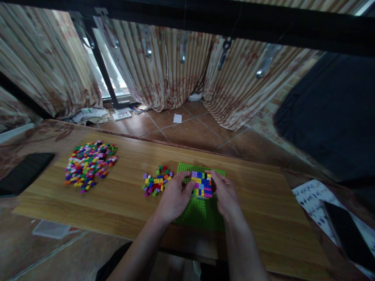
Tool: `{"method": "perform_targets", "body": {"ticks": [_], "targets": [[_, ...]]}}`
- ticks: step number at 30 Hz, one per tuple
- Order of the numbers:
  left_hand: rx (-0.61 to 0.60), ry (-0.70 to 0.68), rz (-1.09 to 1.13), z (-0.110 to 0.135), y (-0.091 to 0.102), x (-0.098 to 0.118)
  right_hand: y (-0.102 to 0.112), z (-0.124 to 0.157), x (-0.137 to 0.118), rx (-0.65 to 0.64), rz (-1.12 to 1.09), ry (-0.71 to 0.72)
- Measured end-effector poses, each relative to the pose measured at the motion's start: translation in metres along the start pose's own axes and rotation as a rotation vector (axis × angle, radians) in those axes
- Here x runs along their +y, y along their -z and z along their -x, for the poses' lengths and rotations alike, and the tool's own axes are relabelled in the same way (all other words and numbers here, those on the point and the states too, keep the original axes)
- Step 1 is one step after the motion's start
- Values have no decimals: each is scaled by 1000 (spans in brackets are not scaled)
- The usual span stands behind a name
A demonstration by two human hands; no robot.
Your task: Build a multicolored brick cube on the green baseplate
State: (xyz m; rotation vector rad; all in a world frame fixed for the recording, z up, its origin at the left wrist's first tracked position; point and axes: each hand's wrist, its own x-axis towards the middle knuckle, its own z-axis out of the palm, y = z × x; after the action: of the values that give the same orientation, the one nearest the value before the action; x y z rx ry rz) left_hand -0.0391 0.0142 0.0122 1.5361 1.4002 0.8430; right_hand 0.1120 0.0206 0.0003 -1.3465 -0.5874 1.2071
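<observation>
A block of joined toy bricks (202, 183), in purple, yellow, blue and pink, is over the green baseplate (202, 214). My left hand (177, 195) grips its left edge, with thumb and fingers curved around that side. At the opposite edge, my right hand (224, 189) has its fingers closed against the bricks. Whether the block touches the baseplate or is held just above it, I cannot tell. Just left of my left hand lies a small group of loose bricks (156, 181) in mixed colours.
A larger heap of loose bricks (89, 164) lies on the left of the wooden tabletop (123, 195). A dark tablet-like object (25, 171) is beyond its left end. To the right are a printed sheet (316, 203) and a black phone-like object (350, 232). Curtains (164, 70) hang behind.
</observation>
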Motion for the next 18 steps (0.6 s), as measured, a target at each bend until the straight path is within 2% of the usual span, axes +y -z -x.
{"method": "perform_targets", "body": {"ticks": [5,13,18], "targets": [[30,-16,-39,1,0,2,2,-2,3,-8,88,44],[27,3,-52,1,-1,6,4,-2,2,35,519,270],[54,-7,-110,2,-2,7,4,-2,4,58,629,348]]}}
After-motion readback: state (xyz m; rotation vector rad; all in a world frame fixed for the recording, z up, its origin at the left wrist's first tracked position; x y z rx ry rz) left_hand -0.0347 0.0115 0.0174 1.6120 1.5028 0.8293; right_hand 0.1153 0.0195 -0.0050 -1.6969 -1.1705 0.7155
